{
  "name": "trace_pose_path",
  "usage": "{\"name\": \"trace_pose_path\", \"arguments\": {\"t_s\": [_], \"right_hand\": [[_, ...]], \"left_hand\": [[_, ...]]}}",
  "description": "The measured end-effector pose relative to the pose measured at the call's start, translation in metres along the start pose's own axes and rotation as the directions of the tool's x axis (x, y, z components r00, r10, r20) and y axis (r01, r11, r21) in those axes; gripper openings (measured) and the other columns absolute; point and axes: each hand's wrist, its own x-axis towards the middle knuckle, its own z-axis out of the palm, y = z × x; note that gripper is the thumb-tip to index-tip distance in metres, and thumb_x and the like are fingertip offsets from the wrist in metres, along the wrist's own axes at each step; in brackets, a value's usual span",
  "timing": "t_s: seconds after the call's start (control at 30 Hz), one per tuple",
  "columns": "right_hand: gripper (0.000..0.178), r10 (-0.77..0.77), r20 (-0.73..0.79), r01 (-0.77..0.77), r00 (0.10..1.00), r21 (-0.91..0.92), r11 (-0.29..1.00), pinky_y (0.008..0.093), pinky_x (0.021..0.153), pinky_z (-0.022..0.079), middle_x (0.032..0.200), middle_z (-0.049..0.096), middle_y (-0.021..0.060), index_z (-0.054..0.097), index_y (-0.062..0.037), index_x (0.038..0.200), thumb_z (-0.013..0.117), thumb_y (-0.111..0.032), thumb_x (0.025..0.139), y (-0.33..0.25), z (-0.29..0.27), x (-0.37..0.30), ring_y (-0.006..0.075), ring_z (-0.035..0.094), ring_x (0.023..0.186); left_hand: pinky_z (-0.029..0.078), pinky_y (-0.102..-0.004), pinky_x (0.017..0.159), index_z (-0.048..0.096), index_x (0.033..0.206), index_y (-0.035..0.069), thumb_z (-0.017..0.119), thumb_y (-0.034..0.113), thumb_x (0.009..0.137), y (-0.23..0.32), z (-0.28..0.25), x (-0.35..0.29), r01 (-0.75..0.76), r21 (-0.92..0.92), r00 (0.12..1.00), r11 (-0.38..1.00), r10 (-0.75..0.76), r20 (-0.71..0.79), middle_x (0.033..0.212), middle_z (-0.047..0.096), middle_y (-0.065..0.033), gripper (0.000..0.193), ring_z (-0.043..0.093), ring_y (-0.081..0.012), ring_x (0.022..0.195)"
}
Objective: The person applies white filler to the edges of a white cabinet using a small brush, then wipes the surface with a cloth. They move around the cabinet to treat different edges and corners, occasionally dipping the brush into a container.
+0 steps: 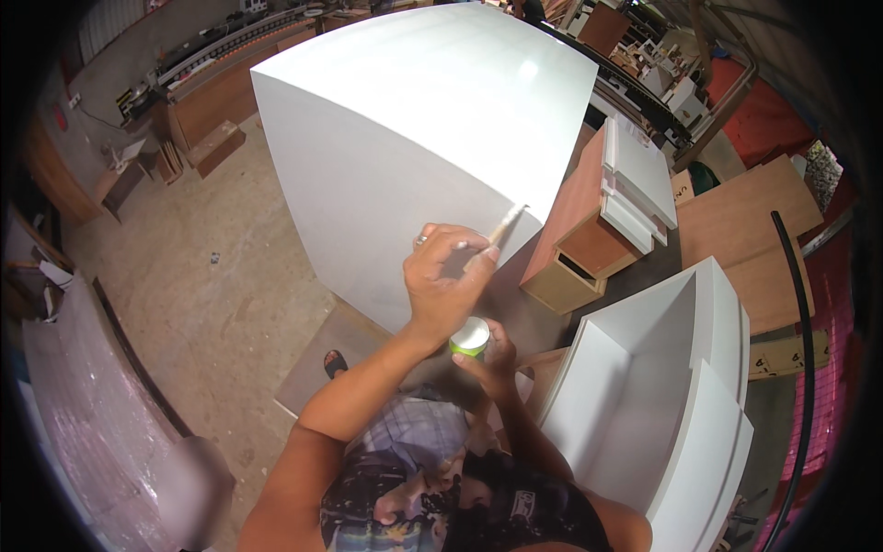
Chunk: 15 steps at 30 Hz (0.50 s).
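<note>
My left hand [448, 274] is closed around a thin brush [502, 227] with a pale handle and a white-coated end. The brush tip is at the near right corner of a large white box-shaped cabinet [405, 175]; whether it touches the edge I cannot tell. Below and slightly right, my right hand [495, 357] grips a small green cup [468, 350] from its right side. White paint-like stuff shows inside the cup. A ring sits on one finger of my left hand.
To the right stand a wooden drawer unit with white fronts [589, 230] and an open white cabinet [635, 396]. Plywood sheets [750, 230] and a black hose [803, 368] lie beyond. Plastic-wrapped panels [101, 414] are at left on the concrete floor [239, 304].
</note>
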Motion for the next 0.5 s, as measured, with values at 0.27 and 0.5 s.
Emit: {"name": "trace_pose_path", "arguments": {"t_s": [0.27,0.5], "right_hand": [[0.061,-0.009,0.008,0.008,1.0,0.088,0.996,0.0308,0.098,0.043,0.113,0.062,0.0076,0.051,0.0023,0.124,0.082,-0.004,0.073,-0.002,0.0058,0.0026,0.0148,0.059,0.108],[0.06,0.008,0.032,-0.011,0.999,0.102,0.995,0.0305,0.097,0.044,0.111,0.063,0.0079,0.051,0.0022,0.124,0.082,-0.004,0.072,0.0046,0.0081,0.005,0.0145,0.059,0.106]], "left_hand": [[0.043,-0.0322,0.073,0.068,0.083,0.003,0.076,-0.002,0.073,0.0014,-0.0007,-0.0001,-0.095,0.037,0.992,0.995,0.092,0.091,0.079,0.068,-0.0069,0.014,0.061,-0.0178,0.073],[0.042,-0.0321,0.072,0.068,0.082,0.004,0.076,-0.003,0.073,0.002,-0.0022,0.0025,-0.119,0.059,0.992,0.991,0.117,0.05,0.079,0.069,-0.0067,0.014,0.06,-0.0178,0.073]]}}
